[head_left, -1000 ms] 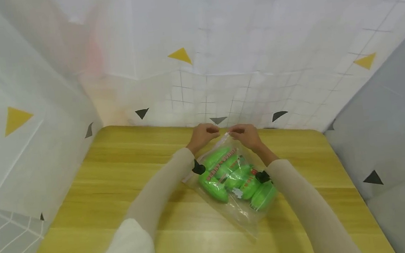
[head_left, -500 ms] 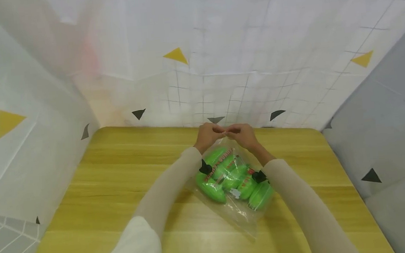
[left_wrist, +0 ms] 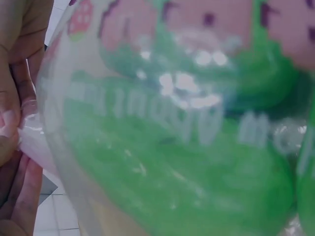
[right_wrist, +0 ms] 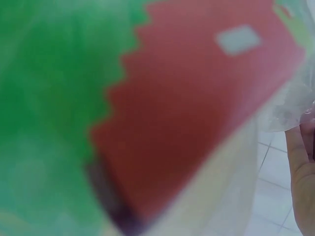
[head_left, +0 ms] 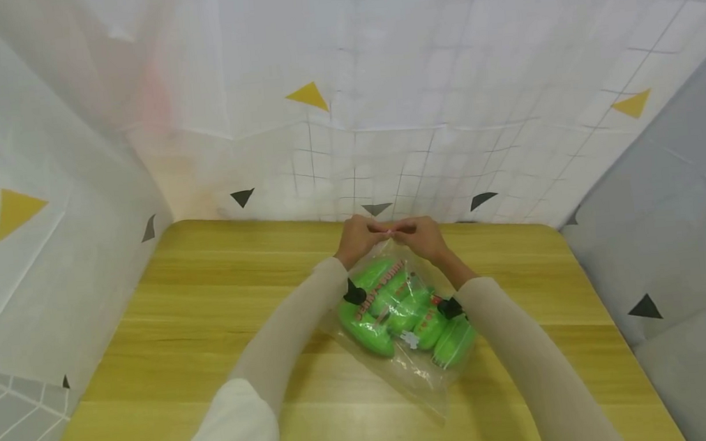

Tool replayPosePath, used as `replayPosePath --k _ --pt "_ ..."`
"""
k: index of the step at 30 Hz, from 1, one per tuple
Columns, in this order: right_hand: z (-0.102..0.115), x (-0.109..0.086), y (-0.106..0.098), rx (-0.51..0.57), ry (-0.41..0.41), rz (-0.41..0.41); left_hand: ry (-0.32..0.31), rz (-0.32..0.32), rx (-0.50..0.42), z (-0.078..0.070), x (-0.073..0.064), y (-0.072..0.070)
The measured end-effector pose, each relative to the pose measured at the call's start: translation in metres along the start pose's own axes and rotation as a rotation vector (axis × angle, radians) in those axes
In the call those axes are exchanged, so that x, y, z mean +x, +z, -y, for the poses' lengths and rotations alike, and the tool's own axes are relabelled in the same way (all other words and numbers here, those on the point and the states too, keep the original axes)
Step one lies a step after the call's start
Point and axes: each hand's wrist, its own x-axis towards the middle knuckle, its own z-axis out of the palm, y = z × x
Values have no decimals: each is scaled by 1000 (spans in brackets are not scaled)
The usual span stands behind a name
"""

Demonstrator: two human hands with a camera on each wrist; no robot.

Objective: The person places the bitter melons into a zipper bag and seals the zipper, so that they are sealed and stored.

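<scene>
A clear plastic zip bag (head_left: pixel 427 382) with printed letters lies tilted on the wooden table, holding several bright green rounded items (head_left: pixel 365 328) whose kind I cannot tell. At its far edge my left hand (head_left: pixel 357 240) pinches the bag's rim between thumb and fingers. My right hand (head_left: pixel 422 237) pinches the same edge right beside it, the fingertips of both hands almost meeting. In the left wrist view the bag's pinkish edge strip (left_wrist: pixel 37 147) runs from the fingertips. The right wrist view is mostly filled by the bag's red print (right_wrist: pixel 172 108), with the right hand (right_wrist: pixel 302 177) at its edge.
The wooden table (head_left: pixel 210 317) has its far edge close to a white sheet wall (head_left: pixel 379 92) with yellow and black triangles. Grey-white sheets (head_left: pixel 677 255) also stand along the left and right sides.
My left hand has moved right along the bag's edge until its fingertips came close to the right hand's. The bag's far edge is bunched together between them; the bag has shifted slightly left.
</scene>
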Motion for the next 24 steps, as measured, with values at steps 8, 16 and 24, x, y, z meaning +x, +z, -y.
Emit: replayPosePath --k 8,16,24 --pt "1 1 -2 -39 18 33 -11 36 -34 5 -6 -2" --pt "-2 -1 -3 -37 19 15 -33 82 -33 24 -13 -2" --pt "-3 -1 -3 -36 25 11 -89 121 -84 37 -22 -4"
